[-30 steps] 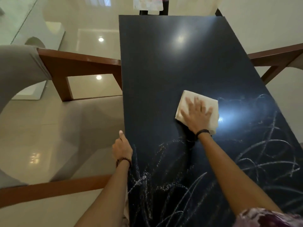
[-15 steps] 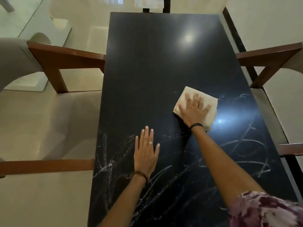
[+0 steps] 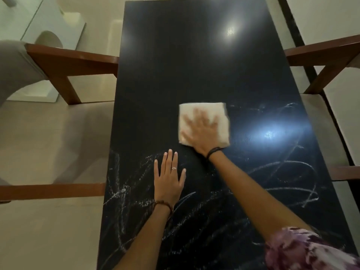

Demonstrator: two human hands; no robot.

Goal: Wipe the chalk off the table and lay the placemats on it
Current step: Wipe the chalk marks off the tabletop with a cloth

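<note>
1. A dark, glossy rectangular tabletop (image 3: pixel 194 65) is seen from above. White chalk scribbles (image 3: pixel 282 172) cover its near half, from the left edge across to the right edge; the far half reads as free of marks.
2. A folded off-white cloth (image 3: pixel 222 117) lies flat near the middle of the tabletop, at the far limit of the chalked area. It is pressed down by the right hand (image 3: pixel 202 131), palm flat, fingers spread and straight on top of it; nothing is gripped. Hand and cloth are blurred, so a stroke is judged to be under way.
3. The left hand (image 3: pixel 169 176) is laid flat on the chalked surface, nearer the left edge, fingers straight and close together, holding nothing. It is judged to be a brace.
4. Step in hand: wiping, judged to be early, as most of the scribbles are not yet removed.
5. Advice: even palm pressure should be kept so the cloth does not bunch; strokes should overlap and be worked toward the near edge. The left hand rests on chalk, so it should be lifted before that patch is wiped, and smearing from the palm is a risk. A fresh cloth face may be needed once it is loaded.
6. No placemats can be identified on the tabletop.
7. Wooden chairs with pale seats (image 3: pixel 64 61) stand at both long edges.
8. No brand, label or legible writing is visible; the chalk forms loops only.
</note>
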